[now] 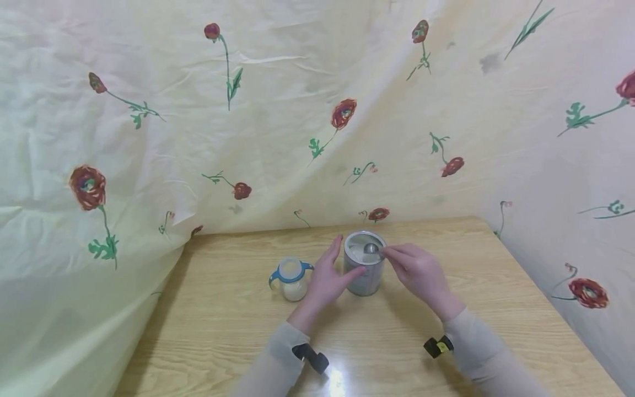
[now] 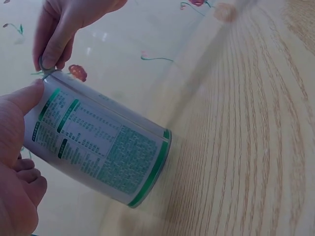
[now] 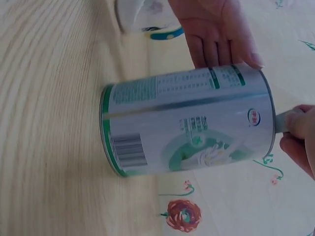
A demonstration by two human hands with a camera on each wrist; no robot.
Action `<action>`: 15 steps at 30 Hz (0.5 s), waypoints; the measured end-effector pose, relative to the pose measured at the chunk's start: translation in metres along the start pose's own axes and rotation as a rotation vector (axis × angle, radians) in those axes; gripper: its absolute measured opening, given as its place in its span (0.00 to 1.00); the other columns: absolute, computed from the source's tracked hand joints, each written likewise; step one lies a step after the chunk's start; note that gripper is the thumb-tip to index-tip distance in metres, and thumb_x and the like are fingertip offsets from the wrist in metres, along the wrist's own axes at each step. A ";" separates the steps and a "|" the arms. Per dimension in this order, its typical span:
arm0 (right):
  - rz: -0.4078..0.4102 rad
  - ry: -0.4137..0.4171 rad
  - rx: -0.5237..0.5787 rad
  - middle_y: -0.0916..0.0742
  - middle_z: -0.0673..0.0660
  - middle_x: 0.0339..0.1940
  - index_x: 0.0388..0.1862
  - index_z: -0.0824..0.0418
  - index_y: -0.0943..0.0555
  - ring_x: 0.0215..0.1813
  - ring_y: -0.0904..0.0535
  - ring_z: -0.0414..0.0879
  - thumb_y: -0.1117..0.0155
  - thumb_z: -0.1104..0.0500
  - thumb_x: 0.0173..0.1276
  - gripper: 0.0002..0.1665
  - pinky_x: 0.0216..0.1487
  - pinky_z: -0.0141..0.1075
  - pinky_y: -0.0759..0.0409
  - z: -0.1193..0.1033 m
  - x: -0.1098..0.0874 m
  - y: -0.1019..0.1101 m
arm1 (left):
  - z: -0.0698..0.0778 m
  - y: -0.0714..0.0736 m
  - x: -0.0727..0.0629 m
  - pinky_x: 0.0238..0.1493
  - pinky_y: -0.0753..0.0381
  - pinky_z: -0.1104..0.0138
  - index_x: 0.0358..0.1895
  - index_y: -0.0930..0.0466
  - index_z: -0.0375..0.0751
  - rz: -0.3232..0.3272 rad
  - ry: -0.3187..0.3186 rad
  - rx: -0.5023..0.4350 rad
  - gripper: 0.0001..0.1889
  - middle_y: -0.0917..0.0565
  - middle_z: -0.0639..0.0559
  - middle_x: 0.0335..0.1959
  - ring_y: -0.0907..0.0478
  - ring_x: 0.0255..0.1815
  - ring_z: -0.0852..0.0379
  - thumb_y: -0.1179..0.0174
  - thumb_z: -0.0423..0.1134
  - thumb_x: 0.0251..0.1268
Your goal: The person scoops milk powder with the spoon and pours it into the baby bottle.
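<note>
An open milk powder can (image 1: 364, 281) stands upright on the table, with white and green printing in both wrist views. My left hand (image 1: 327, 278) holds it from the left side, thumb across the near face and fingers along the far left. My right hand (image 1: 419, 270) pinches the handle of a metal spoon (image 1: 370, 249) at the right of the rim. The spoon's bowl shows inside the can's mouth. In the right wrist view, a short grey piece of the spoon handle (image 3: 281, 122) shows between the rim and my fingers.
Left of the can stands a baby bottle (image 1: 294, 288) with blue handles, close beside my left hand. The wooden table (image 1: 223, 331) meets a flowered cloth (image 1: 278, 138) hanging behind and at both sides.
</note>
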State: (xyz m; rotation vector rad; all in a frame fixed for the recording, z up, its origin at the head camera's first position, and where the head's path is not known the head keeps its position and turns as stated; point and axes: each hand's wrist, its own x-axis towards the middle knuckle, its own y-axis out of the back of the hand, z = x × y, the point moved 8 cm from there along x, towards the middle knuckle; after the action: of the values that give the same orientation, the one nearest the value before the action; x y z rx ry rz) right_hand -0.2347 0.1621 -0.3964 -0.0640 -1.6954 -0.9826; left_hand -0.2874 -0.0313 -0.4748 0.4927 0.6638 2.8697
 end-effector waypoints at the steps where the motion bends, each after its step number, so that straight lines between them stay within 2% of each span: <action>1: -0.013 0.031 0.001 0.07 0.62 0.39 0.47 0.68 0.08 0.37 0.09 0.57 0.24 0.76 0.57 0.17 0.37 0.49 0.08 -0.001 0.002 0.000 | -0.001 -0.001 0.001 0.82 0.39 0.48 0.86 0.42 0.45 -0.002 0.002 0.000 0.54 0.40 0.47 0.86 0.42 0.85 0.46 0.26 0.64 0.64; 6: -0.077 0.176 0.002 0.08 0.62 0.38 0.47 0.68 0.09 0.35 0.10 0.55 0.23 0.80 0.47 0.25 0.35 0.46 0.09 -0.004 0.008 -0.004 | -0.005 -0.005 0.004 0.81 0.35 0.52 0.86 0.40 0.45 -0.027 0.015 0.009 0.53 0.38 0.49 0.85 0.40 0.84 0.48 0.27 0.64 0.64; 11: -0.148 0.229 -0.014 0.08 0.61 0.38 0.45 0.68 0.08 0.36 0.11 0.54 0.19 0.80 0.44 0.25 0.35 0.44 0.08 -0.002 0.012 -0.009 | -0.005 -0.007 0.007 0.80 0.33 0.52 0.86 0.40 0.45 -0.041 0.016 -0.027 0.51 0.37 0.45 0.84 0.38 0.83 0.47 0.25 0.60 0.65; 15: -0.190 0.236 -0.024 0.07 0.60 0.39 0.45 0.67 0.08 0.37 0.10 0.53 0.19 0.79 0.46 0.24 0.37 0.44 0.08 0.001 0.015 -0.013 | -0.002 -0.006 0.010 0.80 0.33 0.53 0.86 0.40 0.46 -0.037 0.007 -0.081 0.50 0.36 0.47 0.84 0.38 0.83 0.49 0.23 0.56 0.66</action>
State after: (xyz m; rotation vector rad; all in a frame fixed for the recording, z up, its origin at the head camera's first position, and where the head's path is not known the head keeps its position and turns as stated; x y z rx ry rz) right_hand -0.2477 0.1479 -0.3916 0.1939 -1.4917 -1.1063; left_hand -0.2969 -0.0243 -0.4766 0.4541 0.5493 2.8511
